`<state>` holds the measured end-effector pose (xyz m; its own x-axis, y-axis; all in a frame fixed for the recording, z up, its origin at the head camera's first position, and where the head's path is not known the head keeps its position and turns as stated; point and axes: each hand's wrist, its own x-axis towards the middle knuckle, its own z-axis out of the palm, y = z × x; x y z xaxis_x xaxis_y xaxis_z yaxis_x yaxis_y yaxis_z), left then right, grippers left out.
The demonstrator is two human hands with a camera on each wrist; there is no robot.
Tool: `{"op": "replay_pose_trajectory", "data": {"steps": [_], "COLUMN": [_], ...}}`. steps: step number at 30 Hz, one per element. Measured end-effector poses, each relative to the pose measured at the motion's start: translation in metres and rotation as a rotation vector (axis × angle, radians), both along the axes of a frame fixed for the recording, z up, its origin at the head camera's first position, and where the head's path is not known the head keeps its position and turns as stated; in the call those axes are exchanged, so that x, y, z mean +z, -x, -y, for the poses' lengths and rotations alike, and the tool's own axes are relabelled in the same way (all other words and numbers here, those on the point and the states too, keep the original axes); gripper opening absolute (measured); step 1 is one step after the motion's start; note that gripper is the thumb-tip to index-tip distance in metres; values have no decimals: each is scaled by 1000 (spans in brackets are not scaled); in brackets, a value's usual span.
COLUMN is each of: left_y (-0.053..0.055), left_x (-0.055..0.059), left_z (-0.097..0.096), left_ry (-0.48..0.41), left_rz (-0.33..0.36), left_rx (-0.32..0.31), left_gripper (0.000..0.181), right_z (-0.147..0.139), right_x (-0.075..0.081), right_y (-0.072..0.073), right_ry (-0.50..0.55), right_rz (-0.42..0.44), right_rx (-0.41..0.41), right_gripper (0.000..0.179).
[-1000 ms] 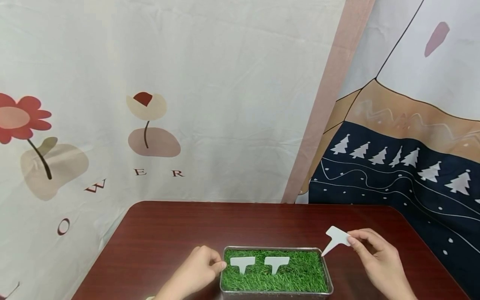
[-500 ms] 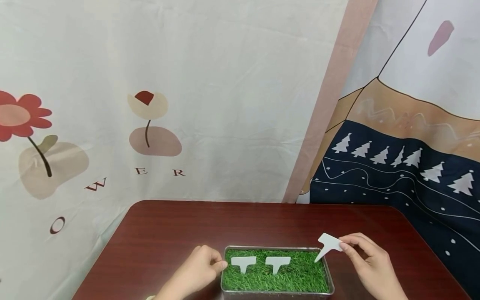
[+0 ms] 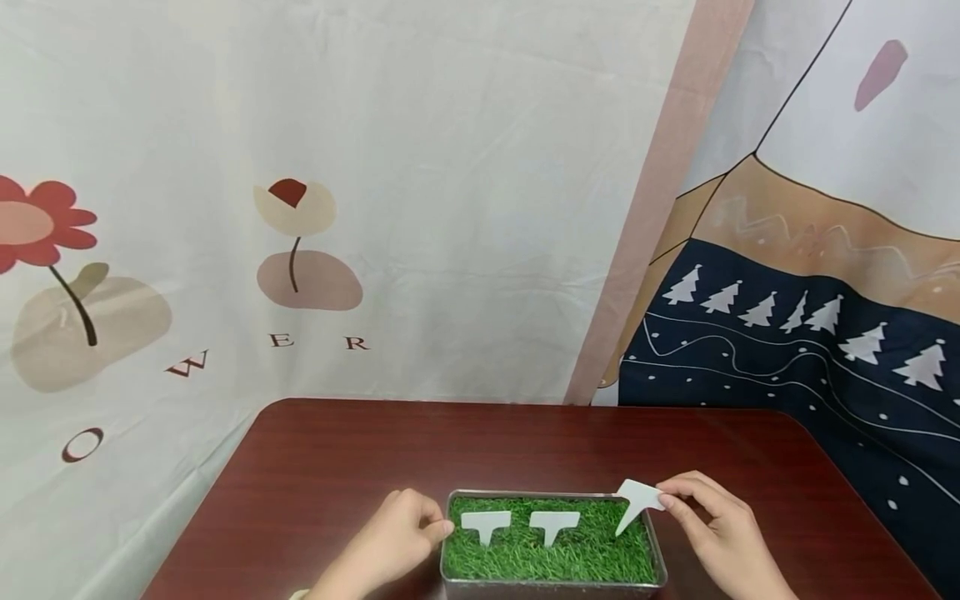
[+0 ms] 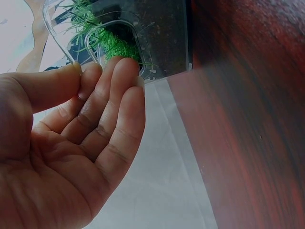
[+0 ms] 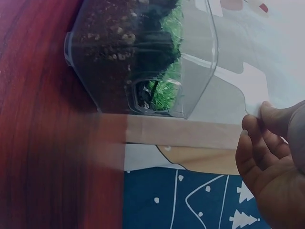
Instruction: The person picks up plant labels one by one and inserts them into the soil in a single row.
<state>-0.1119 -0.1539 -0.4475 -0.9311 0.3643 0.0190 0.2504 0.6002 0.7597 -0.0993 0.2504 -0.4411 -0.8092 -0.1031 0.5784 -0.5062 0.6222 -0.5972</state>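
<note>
A clear plastic box (image 3: 555, 591) holds dark soil under bright green grass (image 3: 588, 562). In the grass stand two white T-shaped plant labels, a left one (image 3: 486, 522) and a middle one (image 3: 554, 521). My right hand (image 3: 716, 525) pinches a third white plant label (image 3: 639, 497) by one end of its crossbar, between thumb and forefinger. Tilted, with its point down to the left, this label (image 5: 255, 86) hangs over the right part of the grass. At the box's left edge, my left hand (image 3: 401, 533) pinches the rim between thumb and forefinger (image 4: 90, 78).
A dark red wooden table (image 3: 360, 450) bears the box near its front. Behind it hangs a pale printed cloth (image 3: 465, 208) with flowers and letters. To the right is a navy cloth part (image 3: 750, 367) with white trees.
My right hand has moved left and slightly down, bringing its plant label from beyond the box's right corner to above the grass. My left hand stays at the rim.
</note>
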Motion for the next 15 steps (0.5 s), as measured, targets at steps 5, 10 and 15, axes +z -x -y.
{"op": "replay_pose_trajectory", "data": {"steps": [5,10,15], "left_y": [0,0,0], "left_x": [1,1,0], "left_z": [0,0,-1], "left_ry": [-2,-7,-5], "left_rz": [3,7,10], "left_rx": [1,-1,3], "left_gripper": [28,28,28], "right_z": [4,4,3], "right_x": [-1,-4,-8], "right_y": [-1,0,1], "right_ry": [-15,-18,-25], "right_rz": [-8,-16,-59], "right_rx": [26,70,115], "right_gripper": [41,44,47]}}
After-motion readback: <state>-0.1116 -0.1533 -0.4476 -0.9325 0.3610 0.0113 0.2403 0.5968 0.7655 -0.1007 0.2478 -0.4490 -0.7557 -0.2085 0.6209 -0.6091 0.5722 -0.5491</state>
